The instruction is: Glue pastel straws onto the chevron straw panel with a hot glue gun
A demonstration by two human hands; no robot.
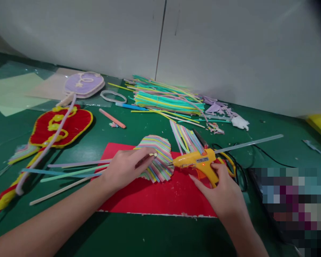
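My left hand [128, 166] is closed in a pinch, and a cream pipe cleaner tip [155, 155] pokes out past its fingertips. Several pastel pipe cleaners [69, 175] stretch leftward from under that hand; whether all are gripped cannot be made out. Beneath and beyond the fingers lies a striped, fan-shaped pipe cleaner piece [160, 146] on a red sheet [160, 200]. My right hand [222, 189] is curled around the handle of a yellow hot glue gun [195, 160]. Its nozzle points left, close to the striped piece's right edge, and a clear glue stick [251, 144] juts from its rear.
Behind is a bundle of pipe cleaners [168, 101] with purple scraps [216, 107]. At left lie a red-and-yellow fan [61, 128] and a lilac fan [82, 84]. A second striped piece [186, 137] sits behind the glue gun. Black cable [240, 171] and a pixelated dark-edged object [289, 207] are at right.
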